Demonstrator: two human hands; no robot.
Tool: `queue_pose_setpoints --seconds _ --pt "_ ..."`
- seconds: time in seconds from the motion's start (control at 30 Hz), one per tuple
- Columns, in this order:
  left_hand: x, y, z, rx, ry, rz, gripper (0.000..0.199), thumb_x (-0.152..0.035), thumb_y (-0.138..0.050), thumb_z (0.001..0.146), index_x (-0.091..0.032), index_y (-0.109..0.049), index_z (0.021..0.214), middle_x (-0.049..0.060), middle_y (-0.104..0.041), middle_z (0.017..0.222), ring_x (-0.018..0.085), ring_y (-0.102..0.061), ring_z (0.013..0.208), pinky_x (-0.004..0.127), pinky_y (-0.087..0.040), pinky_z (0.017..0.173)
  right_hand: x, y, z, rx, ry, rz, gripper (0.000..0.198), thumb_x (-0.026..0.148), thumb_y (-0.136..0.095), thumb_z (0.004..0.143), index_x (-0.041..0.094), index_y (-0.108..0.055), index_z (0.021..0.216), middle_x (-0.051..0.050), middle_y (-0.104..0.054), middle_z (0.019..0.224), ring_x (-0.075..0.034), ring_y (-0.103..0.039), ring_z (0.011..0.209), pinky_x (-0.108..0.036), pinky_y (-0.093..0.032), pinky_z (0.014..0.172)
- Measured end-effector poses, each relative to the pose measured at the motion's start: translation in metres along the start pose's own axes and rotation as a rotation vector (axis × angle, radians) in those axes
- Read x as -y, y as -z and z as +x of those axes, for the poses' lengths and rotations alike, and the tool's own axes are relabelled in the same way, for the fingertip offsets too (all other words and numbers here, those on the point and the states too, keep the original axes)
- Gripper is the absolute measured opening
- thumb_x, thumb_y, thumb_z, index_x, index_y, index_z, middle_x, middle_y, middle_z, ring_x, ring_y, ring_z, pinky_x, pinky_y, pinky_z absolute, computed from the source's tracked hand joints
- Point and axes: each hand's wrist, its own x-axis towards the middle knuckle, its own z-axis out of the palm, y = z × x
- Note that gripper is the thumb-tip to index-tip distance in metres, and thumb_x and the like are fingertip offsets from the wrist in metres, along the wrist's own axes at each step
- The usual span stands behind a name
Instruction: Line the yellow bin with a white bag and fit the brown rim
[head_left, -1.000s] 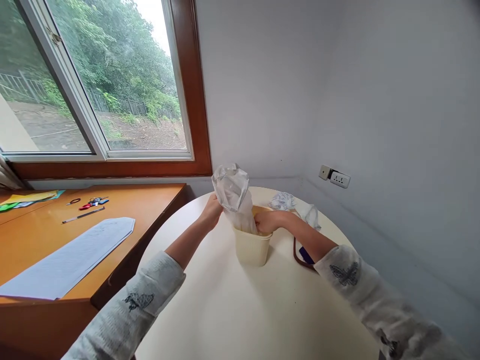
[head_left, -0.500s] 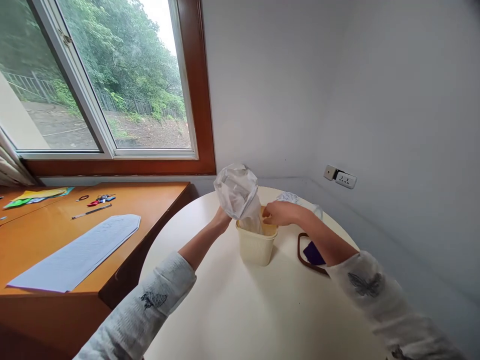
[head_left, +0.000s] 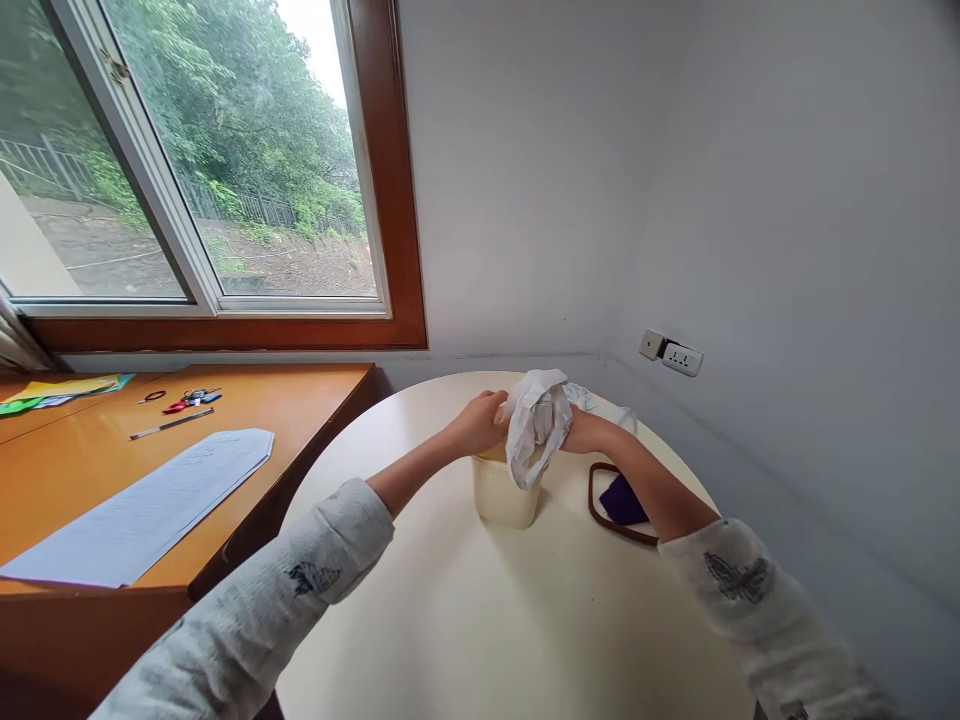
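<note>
A crumpled white plastic bag point(head_left: 538, 425) bulges over the right side of a small cream bin point(head_left: 504, 495), which stands upright on the round table. My left hand point(head_left: 478, 425) is at the bin's left rim, its fingers closed on the edge of the bag. On the other side my right hand point(head_left: 585, 432) grips the bag, its fingertips hidden behind the plastic. The bag covers much of the bin's mouth, so how far it reaches inside cannot be seen.
On the cream table point(head_left: 480, 620), a brown rounded frame point(head_left: 596, 510) with a dark purple piece point(head_left: 622, 500) lies right of the bin. Clear plastic point(head_left: 619, 415) lies behind my right hand. The wooden desk point(head_left: 300, 400) at left holds papers point(head_left: 150, 505) and a pen point(head_left: 171, 425).
The bag's open top has swung down and to the right, over the bin. My left hand has moved right and up to the rim; my right hand has shifted slightly right.
</note>
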Motion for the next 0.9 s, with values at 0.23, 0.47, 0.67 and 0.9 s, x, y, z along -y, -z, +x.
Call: queue_pose_setpoints --seconds 0.23,0.47,0.67,0.9 --pt "-0.004 0.057 -0.027 0.077 0.139 -0.077 0.032 -0.048 -0.052 0.075 -0.019 -0.057 0.087 0.007 -0.061 0.090 0.022 -0.060 0.082 0.034 -0.048 0.069 0.011 0.030 -0.029 0.156 -0.001 0.423 0.029 0.033 -0.049 0.080 0.021 -0.060 0.105 -0.005 -0.063 0.103 -0.020 -0.058 0.096 -0.034 -0.044 0.084" --pt "-0.032 0.043 -0.040 0.028 0.158 -0.395 0.037 -0.043 -0.063 0.070 -0.019 -0.049 0.094 0.002 -0.058 0.078 0.015 -0.058 0.069 0.034 -0.048 0.068 0.039 0.013 -0.039 0.057 -0.053 0.758 0.039 0.044 -0.059 0.075 0.022 -0.059 0.107 -0.006 -0.063 0.100 -0.017 -0.057 0.088 -0.031 -0.045 0.078" --pt "-0.030 0.041 -0.065 -0.147 0.075 -0.669 0.016 -0.032 -0.058 0.075 -0.016 -0.054 0.077 0.001 -0.055 0.071 0.015 -0.057 0.074 0.035 -0.046 0.079 0.028 0.009 -0.064 -0.215 -0.024 0.995 0.028 0.039 -0.057 0.077 0.020 -0.062 0.096 -0.005 -0.065 0.095 -0.018 -0.059 0.088 -0.034 -0.045 0.081" --pt "-0.049 0.006 -0.091 -0.122 0.008 -0.425 0.040 -0.030 -0.072 0.062 -0.024 -0.051 0.095 0.001 -0.054 0.087 0.016 -0.051 0.081 0.029 -0.043 0.074 0.043 -0.018 -0.082 -0.182 -0.094 0.976 0.027 0.035 -0.065 0.070 0.018 -0.061 0.089 -0.006 -0.066 0.086 -0.021 -0.059 0.088 -0.034 -0.045 0.079"
